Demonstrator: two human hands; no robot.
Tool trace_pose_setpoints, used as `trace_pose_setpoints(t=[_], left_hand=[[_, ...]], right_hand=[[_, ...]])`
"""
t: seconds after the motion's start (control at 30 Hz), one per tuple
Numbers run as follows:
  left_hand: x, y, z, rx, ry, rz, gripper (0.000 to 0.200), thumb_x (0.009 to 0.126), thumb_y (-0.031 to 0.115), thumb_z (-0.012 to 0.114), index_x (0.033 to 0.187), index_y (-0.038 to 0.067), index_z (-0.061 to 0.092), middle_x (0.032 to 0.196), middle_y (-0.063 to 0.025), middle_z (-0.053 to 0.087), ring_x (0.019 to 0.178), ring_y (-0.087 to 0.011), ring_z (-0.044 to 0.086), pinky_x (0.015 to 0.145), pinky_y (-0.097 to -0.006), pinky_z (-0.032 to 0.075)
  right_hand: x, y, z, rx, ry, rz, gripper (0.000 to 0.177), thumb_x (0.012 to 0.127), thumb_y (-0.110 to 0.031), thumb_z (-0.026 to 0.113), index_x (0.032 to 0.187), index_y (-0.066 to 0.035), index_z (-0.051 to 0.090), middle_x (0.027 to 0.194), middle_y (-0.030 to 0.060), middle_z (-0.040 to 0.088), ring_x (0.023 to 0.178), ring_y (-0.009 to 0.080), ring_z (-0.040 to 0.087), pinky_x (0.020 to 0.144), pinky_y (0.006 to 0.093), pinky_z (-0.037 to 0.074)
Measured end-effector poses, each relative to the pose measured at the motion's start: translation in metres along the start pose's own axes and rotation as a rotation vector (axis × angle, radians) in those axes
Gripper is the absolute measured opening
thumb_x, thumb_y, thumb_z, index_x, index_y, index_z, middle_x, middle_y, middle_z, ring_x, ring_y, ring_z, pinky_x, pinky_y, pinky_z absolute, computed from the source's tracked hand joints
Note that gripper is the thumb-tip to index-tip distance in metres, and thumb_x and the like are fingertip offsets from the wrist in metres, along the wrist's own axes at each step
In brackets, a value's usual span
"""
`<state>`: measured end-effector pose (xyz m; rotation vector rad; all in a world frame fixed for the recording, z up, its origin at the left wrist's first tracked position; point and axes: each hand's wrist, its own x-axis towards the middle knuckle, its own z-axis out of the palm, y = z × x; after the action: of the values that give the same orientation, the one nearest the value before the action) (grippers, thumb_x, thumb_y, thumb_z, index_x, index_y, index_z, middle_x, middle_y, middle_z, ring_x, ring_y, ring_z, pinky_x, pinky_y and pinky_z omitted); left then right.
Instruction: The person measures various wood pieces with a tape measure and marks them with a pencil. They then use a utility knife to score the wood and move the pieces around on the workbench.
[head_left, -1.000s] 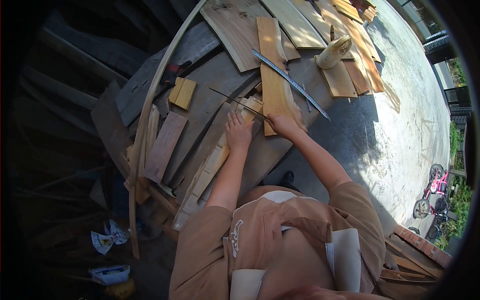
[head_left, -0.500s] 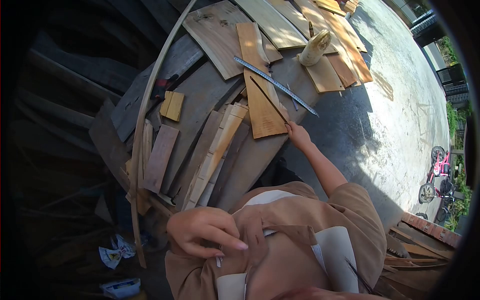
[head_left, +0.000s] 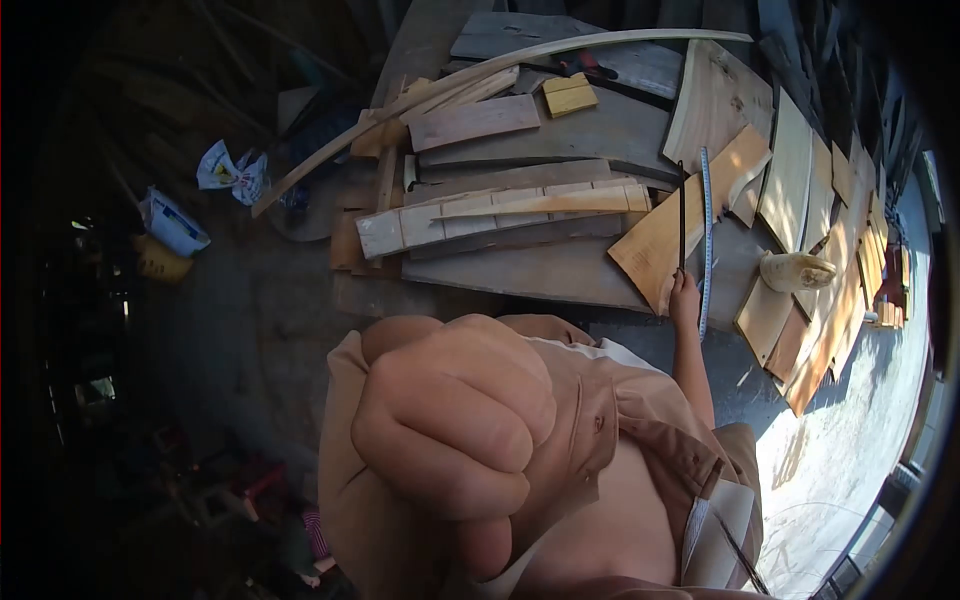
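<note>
My right hand grips the lower end of a thin dark rod, which lies across an orange-brown board with a curved edge. Just right of the rod is a long marked measuring strip, running past that hand. Close to the camera, in front of my chest, my left hand is curled into a fist. Nothing shows in it. Beyond it a long pale slat with dark cross lines rests among other boards.
Boards cover the bench. A small yellow block sits near a red-and-black tool. A long curved strip spans the far side. On the right stands a pale wooden stump. White bags lie at left.
The whole view has turned, so the bench now runs across the upper frame. My left hand has come nearer the camera and curled into a fist. My right hand still holds the rod.
</note>
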<state>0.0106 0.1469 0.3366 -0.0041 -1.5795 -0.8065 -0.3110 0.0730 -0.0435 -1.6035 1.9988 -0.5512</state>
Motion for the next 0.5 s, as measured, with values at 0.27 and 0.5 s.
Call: trace_pose_setpoints(t=[0.27,0.5], left_hand=[[-0.032,-0.001,0.001,-0.014,-0.372,-0.439,0.025,0.078,0.025,0.063,0.067,0.005,0.054,0.056,-0.0022,0.047,0.046,-0.0163,0.046,0.041,-0.0269,0.034],[-0.165,-0.046,-0.072,0.356,0.14,-1.288,0.028,0.079,0.031,0.062,0.077,0.004,0.056,0.062,0.0003,0.053,0.057,-0.0066,0.047,0.051,-0.0231,0.038]], right_hand=[[0.015,0.022,-0.001,0.005,-0.141,-0.147,0.036,0.09,-0.029,0.039,0.097,0.002,0.055,0.091,0.0231,0.059,0.087,0.0381,0.056,0.072,0.0406,0.044],[0.021,0.001,0.015,-0.109,-0.095,-0.132,0.036,0.091,-0.029,0.037,0.092,0.004,0.053,0.087,0.0267,0.057,0.084,0.0417,0.053,0.068,0.0434,0.042]])
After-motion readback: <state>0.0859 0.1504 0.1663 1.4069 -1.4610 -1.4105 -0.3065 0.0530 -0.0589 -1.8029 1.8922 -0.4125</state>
